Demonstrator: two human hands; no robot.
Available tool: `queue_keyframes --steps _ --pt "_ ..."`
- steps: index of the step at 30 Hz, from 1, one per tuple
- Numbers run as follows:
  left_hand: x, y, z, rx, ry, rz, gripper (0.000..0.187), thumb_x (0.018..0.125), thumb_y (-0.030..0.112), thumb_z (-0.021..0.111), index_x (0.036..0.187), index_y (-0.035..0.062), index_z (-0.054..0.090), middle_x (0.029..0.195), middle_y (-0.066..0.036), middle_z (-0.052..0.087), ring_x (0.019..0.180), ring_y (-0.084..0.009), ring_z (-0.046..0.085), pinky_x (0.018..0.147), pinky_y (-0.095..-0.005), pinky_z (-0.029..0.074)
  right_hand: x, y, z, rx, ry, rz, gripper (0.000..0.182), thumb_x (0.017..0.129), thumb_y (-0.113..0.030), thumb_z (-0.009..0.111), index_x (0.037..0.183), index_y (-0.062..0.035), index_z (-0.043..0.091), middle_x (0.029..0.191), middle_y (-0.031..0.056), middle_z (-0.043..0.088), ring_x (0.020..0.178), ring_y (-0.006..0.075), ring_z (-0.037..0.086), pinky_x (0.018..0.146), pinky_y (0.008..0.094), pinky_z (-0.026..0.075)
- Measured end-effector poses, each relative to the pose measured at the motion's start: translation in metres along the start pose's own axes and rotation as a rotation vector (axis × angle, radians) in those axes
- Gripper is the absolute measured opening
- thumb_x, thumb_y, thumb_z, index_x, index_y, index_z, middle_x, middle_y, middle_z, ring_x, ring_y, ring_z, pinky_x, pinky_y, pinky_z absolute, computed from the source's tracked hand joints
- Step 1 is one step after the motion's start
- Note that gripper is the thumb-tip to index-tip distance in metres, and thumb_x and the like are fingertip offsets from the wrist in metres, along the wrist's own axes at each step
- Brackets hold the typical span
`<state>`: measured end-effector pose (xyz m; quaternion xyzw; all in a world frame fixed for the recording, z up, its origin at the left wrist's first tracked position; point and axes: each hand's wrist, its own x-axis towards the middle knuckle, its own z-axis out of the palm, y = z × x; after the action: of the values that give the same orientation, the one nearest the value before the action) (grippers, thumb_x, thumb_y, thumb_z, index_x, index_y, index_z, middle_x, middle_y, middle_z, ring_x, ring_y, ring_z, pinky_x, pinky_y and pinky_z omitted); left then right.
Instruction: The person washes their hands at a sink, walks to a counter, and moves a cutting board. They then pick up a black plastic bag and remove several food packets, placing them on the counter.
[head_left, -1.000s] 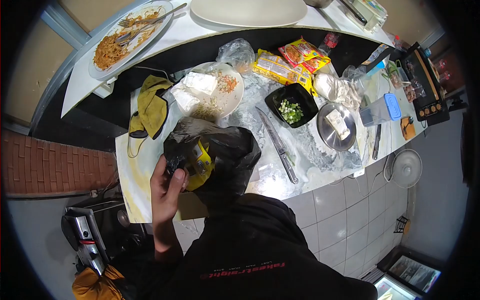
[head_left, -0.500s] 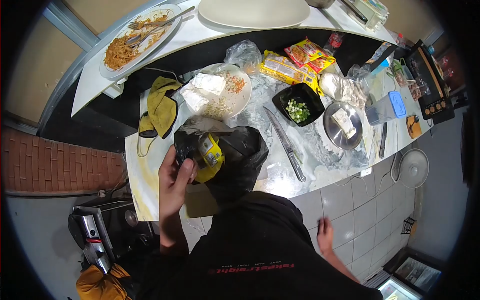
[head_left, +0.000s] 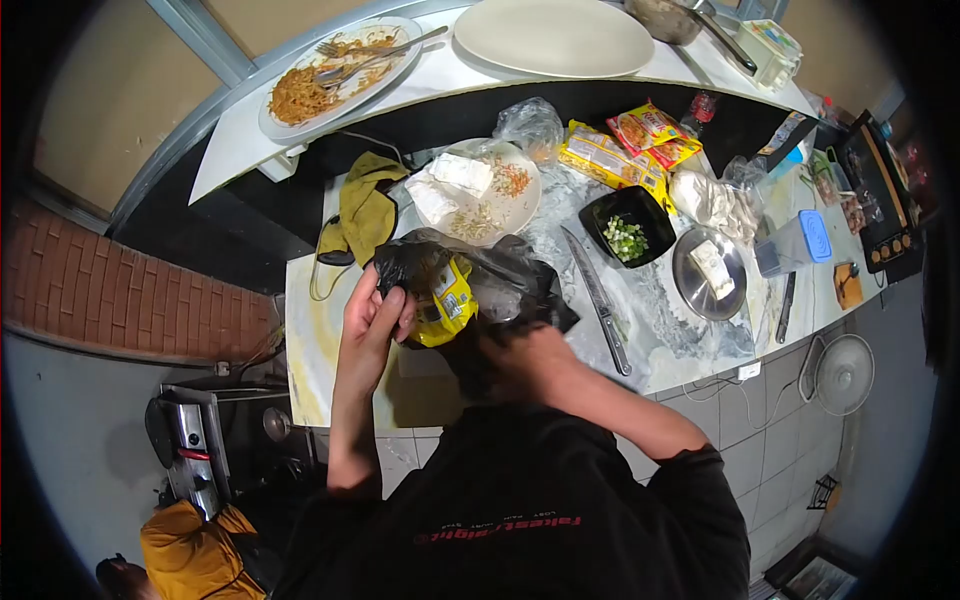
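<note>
Near the counter's front edge, a black plastic bag (head_left: 540, 290) is held up in front of me. My left hand (head_left: 372, 318) grips its left rim, thumb in front and fingers behind. Inside the bag's mouth shows a yellow packet (head_left: 452, 308), close to my left fingertips. My right hand (head_left: 532, 362) is at the lower right of the bag, blurred by motion, its fingers largely hidden against the dark plastic. Just beyond the bag sits a plate (head_left: 518, 218) with white blocks and shredded bits. To the right lies a knife (head_left: 597, 300).
A black bowl (head_left: 655, 210) holds chopped green onion. Beside it a metal plate (head_left: 690, 295) carries a white block. Yellow noodle packs (head_left: 610, 158), a blue-lidded container (head_left: 785, 245) and a yellow-green cloth (head_left: 368, 210) lie around. A raised shelf holds a noodle plate (head_left: 270, 128).
My right hand has come up from beside my body to the lower right of the bag. The left hand keeps hold of the rim. The view has shifted, moving the counter rightward.
</note>
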<state>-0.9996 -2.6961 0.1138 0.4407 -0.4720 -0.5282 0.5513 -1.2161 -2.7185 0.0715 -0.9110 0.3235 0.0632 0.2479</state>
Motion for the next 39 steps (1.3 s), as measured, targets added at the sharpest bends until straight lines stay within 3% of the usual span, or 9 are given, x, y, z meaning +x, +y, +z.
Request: queue_keyframes --steps 4,7,9,13,15,18,29,37,39 --pt "-0.013 -0.007 0.0 -0.06 0.037 -0.116 0.033 0.099 0.014 0.048 0.131 0.0074 0.043 0.072 0.002 0.043 0.056 -0.0035 0.036 0.046 -0.0184 0.027 -0.036 0.029 -0.003 -0.245 0.017 0.106 0.041 0.079 -0.027 0.066 0.115 -0.0095 0.063 0.112 0.0157 0.06 0.104 0.0301 0.059 0.094 0.0435 0.043" --pt "-0.009 -0.015 0.003 -0.02 0.042 -0.142 0.034 0.099 0.015 0.048 0.132 0.0105 0.042 0.073 0.001 0.042 0.054 -0.0037 0.034 0.043 -0.0179 0.025 -0.047 0.038 -0.023 -0.588 0.267 -0.125 0.031 0.079 -0.018 0.063 0.108 -0.0054 0.066 0.108 0.0132 0.061 0.104 0.0296 0.058 0.097 0.0436 0.04" --pt "-0.005 -0.015 0.007 0.002 0.047 -0.136 0.034 0.099 0.015 0.048 0.132 0.0112 0.042 0.073 0.001 0.042 0.053 -0.0038 0.034 0.043 -0.0179 0.025 -0.043 0.036 -0.032 -0.243 0.424 -0.446 0.035 0.079 -0.015 0.062 0.111 -0.0018 0.062 0.107 0.0118 0.06 0.104 0.0275 0.057 0.1 0.046 0.035" --pt "0.003 -0.015 0.023 -0.068 0.022 -0.177 0.03 0.099 0.015 0.048 0.129 0.01 0.045 0.07 0.003 0.043 0.056 -0.0028 0.036 0.044 -0.0183 0.025 -0.009 0.026 -0.03 0.142 0.271 -0.468 0.037 0.085 -0.017 0.057 0.117 0.0 0.052 0.083 0.0165 0.061 0.079 0.0318 0.063 0.083 0.046 0.047" --pt "0.006 -0.018 0.03 -0.076 -0.006 -0.207 0.03 0.099 0.017 0.049 0.129 0.0105 0.045 0.069 0.004 0.043 0.055 -0.0028 0.036 0.044 -0.0185 0.025 0.017 0.024 -0.018 0.162 0.453 -0.464 0.037 0.085 -0.019 0.058 0.119 -0.0057 0.053 0.07 0.0161 0.059 0.064 0.0334 0.063 0.063 0.0432 0.05" --pt "0.006 -0.017 0.025 0.058 0.298 -0.135 0.026 0.098 0.026 0.053 0.114 0.0063 0.049 0.065 0.006 0.04 0.054 -0.0031 0.036 0.046 -0.019 0.026 0.038 0.021 -0.005 0.074 0.568 -0.434 0.034 0.087 -0.023 0.057 0.119 -0.0118 0.057 0.069 0.0131 0.06 0.061 0.0322 0.063 0.056 0.0422 0.048" --pt "0.003 0.012 0.033 -0.008 -0.063 -0.079 0.037 0.098 0.021 0.049 0.128 -0.0006 0.045 0.064 0.005 0.033 0.052 -0.0037 0.029 0.048 -0.0206 0.026 0.088 0.103 0.078 -0.081 0.278 -0.048 0.032 0.09 -0.018 0.051 0.119 -0.0056 0.057 0.102 0.0166 0.062 0.088 0.0274 0.066 0.078 0.0408 0.053" --pt "0.026 -0.002 0.029 0.007 0.026 -0.067 0.03 0.097 0.016 0.051 0.124 0.0017 0.047 0.065 0.005 0.037 0.056 -0.0039 0.033 0.052 -0.0194 0.028 -0.023 0.026 -0.064 -0.012 0.067 -0.051 0.047 0.087 -0.021 0.058 0.128 -0.0005 0.046 0.101 0.0226 0.063 0.084 0.0324 0.067 0.07 0.0405 0.055" --pt "0.026 0.0 0.026 0.087 -0.021 -0.043 0.027 0.097 0.016 0.053 0.12 0.0018 0.051 0.066 0.004 0.04 0.058 -0.0036 0.035 0.053 -0.0193 0.029 -0.044 0.032 -0.057 -0.107 0.333 -0.195 0.043 0.083 -0.018 0.063 0.118 0.0028 0.052 0.101 0.0234 0.063 0.081 0.0337 0.067 0.07 0.0404 0.054"
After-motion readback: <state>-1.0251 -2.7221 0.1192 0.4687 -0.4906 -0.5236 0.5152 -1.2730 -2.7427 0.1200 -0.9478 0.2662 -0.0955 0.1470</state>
